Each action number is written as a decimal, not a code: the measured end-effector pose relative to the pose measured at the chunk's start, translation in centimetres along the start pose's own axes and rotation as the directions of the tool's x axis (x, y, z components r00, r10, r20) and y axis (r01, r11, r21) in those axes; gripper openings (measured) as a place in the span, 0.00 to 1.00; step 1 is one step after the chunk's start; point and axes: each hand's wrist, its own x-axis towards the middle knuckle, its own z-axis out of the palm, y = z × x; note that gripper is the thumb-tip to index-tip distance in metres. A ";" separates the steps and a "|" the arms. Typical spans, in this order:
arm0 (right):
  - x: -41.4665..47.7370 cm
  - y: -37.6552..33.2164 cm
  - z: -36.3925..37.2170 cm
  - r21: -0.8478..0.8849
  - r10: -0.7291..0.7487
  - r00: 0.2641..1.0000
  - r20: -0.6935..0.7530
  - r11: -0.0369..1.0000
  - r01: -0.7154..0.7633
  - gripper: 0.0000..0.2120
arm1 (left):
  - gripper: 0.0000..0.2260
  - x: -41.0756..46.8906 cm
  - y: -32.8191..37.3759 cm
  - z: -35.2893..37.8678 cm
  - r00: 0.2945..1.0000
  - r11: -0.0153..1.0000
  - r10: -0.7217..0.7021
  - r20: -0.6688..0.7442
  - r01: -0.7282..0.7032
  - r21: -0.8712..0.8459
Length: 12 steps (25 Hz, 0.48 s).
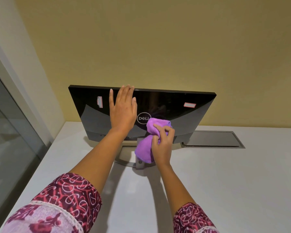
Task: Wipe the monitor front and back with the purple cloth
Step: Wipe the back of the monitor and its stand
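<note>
Gripping the bunched fuzzy purple cloth point(145, 145), the right hand point(162, 145) pressed it against the glossy black Dell monitor point(175, 108) at frame centre; the left hand point(123, 108) lay flat, fingers straight.

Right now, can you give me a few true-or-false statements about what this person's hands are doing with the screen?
1. The monitor shows its back, with the logo. True.
2. The left hand lies flat on the monitor. True.
3. The right hand is empty. False: it grips the purple cloth.
4. The purple cloth touches the monitor's top edge. False: it is low, beside the logo and over the stand.
</note>
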 end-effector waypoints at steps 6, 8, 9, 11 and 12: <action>4.6 -6.6 1.1 -0.102 -0.428 0.903 0.016 0.898 0.428 0.24 | 0.25 0.3 0.3 -1.1 0.997 0.970 -0.075 -0.009 0.071 -0.233; 5.7 -7.9 2.6 -0.232 -0.560 0.802 0.208 0.768 0.596 0.29 | 0.25 0.4 0.4 -1.3 0.993 0.952 -0.116 -0.010 0.108 -0.286; 6.3 -8.1 3.1 -0.299 -0.582 0.762 0.285 0.702 0.647 0.33 | 0.26 0.4 0.4 -1.3 0.992 0.952 -0.126 -0.010 0.118 -0.283; 7.4 -7.9 3.3 -0.421 -0.601 0.723 0.340 0.591 0.689 0.36 | 0.27 0.5 0.4 -1.4 0.992 0.954 -0.125 -0.003 0.119 -0.275; 8.0 -7.4 3.0 -0.467 -0.615 0.717 0.327 0.555 0.688 0.35 | 0.27 0.5 0.4 -1.3 0.993 0.957 -0.116 -0.003 0.111 -0.269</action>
